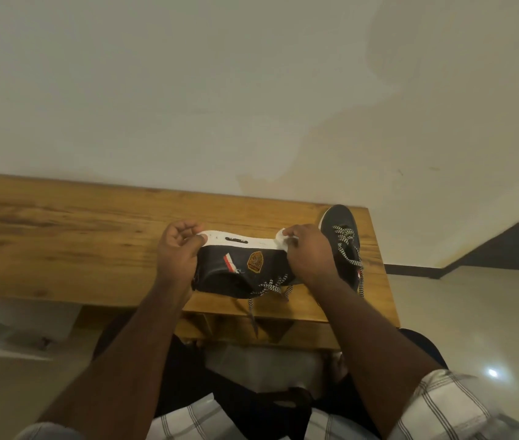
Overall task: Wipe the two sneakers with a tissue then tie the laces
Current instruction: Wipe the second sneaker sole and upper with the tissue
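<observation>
A: The sneaker [242, 265] lies on its side by the worktop's [61, 233] near edge, left hand [177, 252] clamping the heel, right hand [307, 252] pinching the tissue [281, 235] against the sole.

B: Its laces [253, 308] dangle over that edge; snagging one could probably drag it off.

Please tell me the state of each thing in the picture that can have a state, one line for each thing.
Sneaker in the hands: tipped on its side, white sole facing away, laces loose.
Second sneaker: upright on the table, laces untied.
Tissue: pressed on the sole's toe end.
Left hand: gripping the heel end.
Right hand: closed on the tissue.
Table: carrying both sneakers near its right end.
</observation>
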